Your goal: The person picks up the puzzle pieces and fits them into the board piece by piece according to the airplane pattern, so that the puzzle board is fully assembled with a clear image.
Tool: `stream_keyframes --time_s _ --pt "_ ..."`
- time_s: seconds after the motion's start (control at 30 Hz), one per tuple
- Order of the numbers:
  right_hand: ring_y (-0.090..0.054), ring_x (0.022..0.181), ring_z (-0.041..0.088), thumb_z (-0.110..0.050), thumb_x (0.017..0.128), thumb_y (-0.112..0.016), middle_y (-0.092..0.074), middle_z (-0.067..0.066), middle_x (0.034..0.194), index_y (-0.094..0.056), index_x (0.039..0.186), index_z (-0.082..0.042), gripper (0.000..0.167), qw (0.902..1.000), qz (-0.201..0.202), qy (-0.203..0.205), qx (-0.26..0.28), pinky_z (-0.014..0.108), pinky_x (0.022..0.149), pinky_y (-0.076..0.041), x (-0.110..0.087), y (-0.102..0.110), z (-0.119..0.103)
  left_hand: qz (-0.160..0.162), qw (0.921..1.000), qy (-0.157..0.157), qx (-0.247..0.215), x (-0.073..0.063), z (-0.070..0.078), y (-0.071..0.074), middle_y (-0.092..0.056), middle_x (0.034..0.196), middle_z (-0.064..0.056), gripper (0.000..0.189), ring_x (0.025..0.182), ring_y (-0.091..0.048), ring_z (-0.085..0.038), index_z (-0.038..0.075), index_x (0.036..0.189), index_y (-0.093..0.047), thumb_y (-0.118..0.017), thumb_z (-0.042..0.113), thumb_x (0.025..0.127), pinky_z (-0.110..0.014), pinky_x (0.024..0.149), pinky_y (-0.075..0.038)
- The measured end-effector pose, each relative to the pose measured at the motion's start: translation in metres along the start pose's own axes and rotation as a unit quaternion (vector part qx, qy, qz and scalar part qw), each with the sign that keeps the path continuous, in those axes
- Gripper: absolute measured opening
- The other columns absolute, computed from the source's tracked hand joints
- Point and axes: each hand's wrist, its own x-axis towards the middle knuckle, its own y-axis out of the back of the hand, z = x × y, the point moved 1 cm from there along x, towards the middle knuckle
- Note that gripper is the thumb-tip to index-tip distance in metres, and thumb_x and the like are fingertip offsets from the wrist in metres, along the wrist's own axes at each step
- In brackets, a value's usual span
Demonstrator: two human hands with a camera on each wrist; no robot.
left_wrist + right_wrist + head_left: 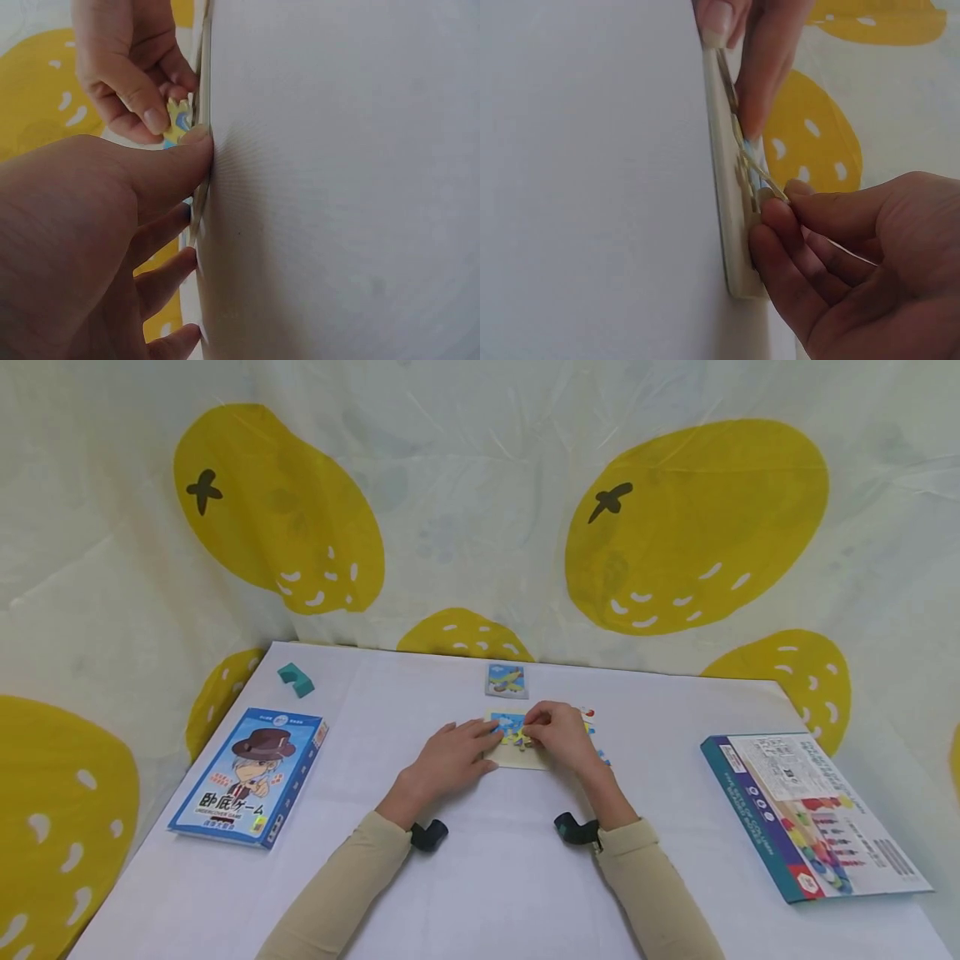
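Observation:
A small jigsaw board [525,762] with a pale frame and a blue-and-yellow picture lies flat on the white table. My left hand [455,758] rests at its left side, fingers extended over the edge; in the left wrist view the thumb [172,166] presses the near rim. My right hand [564,737] pinches a yellow-and-blue puzzle piece [177,120] between thumb and fingertips. In the right wrist view the piece [771,184] is tilted, one end close over the board. Several loose pieces [589,723] lie just right of the board, partly hidden by the right hand.
Behind the board lies a small picture card [507,681] with a yellow airplane. A blue game box [247,777] is at the left, teal blocks [296,679] beyond it. At the right lies a larger flat box [813,818]. A patterned curtain [480,485] hangs behind the table.

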Motion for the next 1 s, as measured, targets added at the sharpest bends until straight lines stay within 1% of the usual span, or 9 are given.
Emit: stream_keyframes --time_s 0.23,0.4,0.6,0.77,0.9,1.0 --pt "-0.062 0.062 0.016 -0.009 0.09 -0.071 -0.07 0.009 0.077 -0.072 0.091 -0.005 0.004 0.9993 0.005 -0.007 -0.036 0.025 0.059 -0.051 -0.001 -0.009 -0.004 -0.003 1.0 0.004 -0.001 -0.001 0.002 0.001 -0.036 0.161 0.003 0.058 0.15 -0.032 -0.02 0.023 0.153 -0.04 -0.055 0.043 0.101 -0.055 0.119 -0.031" --pt "-0.06 0.068 0.017 -0.01 0.091 -0.07 -0.07 0.008 0.081 -0.072 0.092 -0.006 0.004 0.997 0.005 -0.006 -0.077 0.024 0.061 -0.049 -0.001 -0.011 -0.007 -0.001 1.0 0.005 0.001 -0.001 0.002 0.002 -0.037 0.161 0.003 0.057 0.15 -0.033 -0.02 0.023 0.153 -0.041 -0.054 0.043 0.101 -0.055 0.119 -0.032" --pt "-0.056 0.075 0.02 -0.008 0.091 -0.068 -0.067 0.007 0.081 -0.072 0.09 -0.007 0.004 0.9918 0.002 0.001 -0.128 0.028 0.065 -0.045 0.003 -0.012 -0.008 0.001 1.0 0.003 -0.002 0.0 0.002 0.002 -0.036 0.161 0.003 0.057 0.15 -0.032 -0.02 0.023 0.153 -0.041 -0.054 0.043 0.101 -0.054 0.119 -0.031" --pt "-0.056 0.082 0.022 -0.007 0.091 -0.067 -0.067 0.007 0.085 -0.071 0.089 -0.008 0.005 0.9904 -0.003 -0.001 -0.138 0.03 0.072 -0.047 0.002 -0.012 -0.01 0.0 1.0 0.003 -0.005 0.0 0.003 0.003 -0.037 0.161 0.003 0.057 0.15 -0.033 -0.021 0.022 0.152 -0.042 -0.055 0.042 0.101 -0.054 0.119 -0.031" --pt "-0.056 0.084 0.023 -0.006 0.091 -0.066 -0.066 0.007 0.085 -0.071 0.088 -0.009 0.006 0.9892 -0.008 -0.003 -0.146 0.031 0.072 -0.047 0.0 -0.012 -0.011 0.001 1.0 0.003 -0.009 -0.001 0.003 0.004 -0.038 0.16 0.002 0.057 0.15 -0.033 -0.021 0.021 0.152 -0.043 -0.056 0.041 0.1 -0.055 0.119 -0.032" --pt "-0.055 0.083 0.023 -0.006 0.09 -0.068 -0.064 0.007 0.083 -0.071 0.087 -0.009 0.005 0.9874 -0.006 0.006 -0.158 0.032 0.071 -0.046 0.0 -0.012 -0.011 0.003 0.9999 0.003 -0.01 -0.001 0.004 0.004 -0.038 0.16 0.002 0.057 0.15 -0.033 -0.021 0.02 0.151 -0.043 -0.057 0.041 0.1 -0.054 0.119 -0.032"
